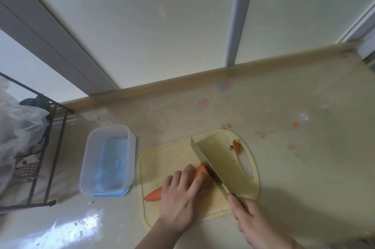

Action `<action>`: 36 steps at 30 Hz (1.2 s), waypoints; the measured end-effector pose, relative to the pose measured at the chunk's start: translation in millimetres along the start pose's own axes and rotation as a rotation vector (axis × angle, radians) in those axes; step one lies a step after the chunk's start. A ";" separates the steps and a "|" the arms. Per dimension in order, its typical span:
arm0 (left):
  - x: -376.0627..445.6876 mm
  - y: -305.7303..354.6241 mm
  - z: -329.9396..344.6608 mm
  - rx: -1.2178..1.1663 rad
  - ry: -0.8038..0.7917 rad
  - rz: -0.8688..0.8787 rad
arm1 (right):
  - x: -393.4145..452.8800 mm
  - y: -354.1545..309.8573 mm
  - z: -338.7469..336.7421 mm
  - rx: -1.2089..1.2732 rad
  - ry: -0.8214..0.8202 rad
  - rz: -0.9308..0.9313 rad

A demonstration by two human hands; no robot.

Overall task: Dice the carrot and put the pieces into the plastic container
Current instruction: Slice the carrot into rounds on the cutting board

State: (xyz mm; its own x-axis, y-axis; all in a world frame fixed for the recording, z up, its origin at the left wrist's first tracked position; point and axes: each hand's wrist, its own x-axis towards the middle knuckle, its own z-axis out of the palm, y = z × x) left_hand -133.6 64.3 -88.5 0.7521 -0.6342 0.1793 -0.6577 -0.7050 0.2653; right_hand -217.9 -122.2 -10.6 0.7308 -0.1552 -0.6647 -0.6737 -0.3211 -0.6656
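An orange carrot (154, 196) lies across the pale yellow cutting board (168, 155). My left hand (182, 198) presses down on its middle, so only the pointed tip at the left and the thick end by the blade show. My right hand (253, 222) grips the handle of a wide cleaver (217, 157), whose edge rests against the carrot's thick end. A cut-off carrot top (236, 146) sits near the board's handle slot. The clear plastic container (89, 159) stands to the left of the board on its blue lid, with nothing in it.
A black wire rack (50, 147) holding plastic bags (16, 127) stands at the left edge of the counter. Small carrot scraps (295, 124) lie on the counter behind the board. A frosted window backs the counter.
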 end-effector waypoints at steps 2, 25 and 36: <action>1.6 -1.1 0.4 0.007 0.008 0.015 | -8.5 -4.5 -1.6 -0.044 0.072 -0.044; -2.2 -6.3 8.7 -0.043 0.071 0.087 | -35.3 -6.0 27.1 0.002 0.345 -0.109; -2.3 -8.5 13.0 -0.037 0.041 0.080 | -23.3 -11.5 15.8 -0.144 0.204 -0.028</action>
State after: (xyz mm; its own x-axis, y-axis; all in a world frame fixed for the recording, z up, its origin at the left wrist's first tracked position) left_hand -130.3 67.6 -103.5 0.6985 -0.6741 0.2403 -0.7146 -0.6396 0.2832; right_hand -228.9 -100.1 7.2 0.7658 -0.3247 -0.5550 -0.6409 -0.4555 -0.6178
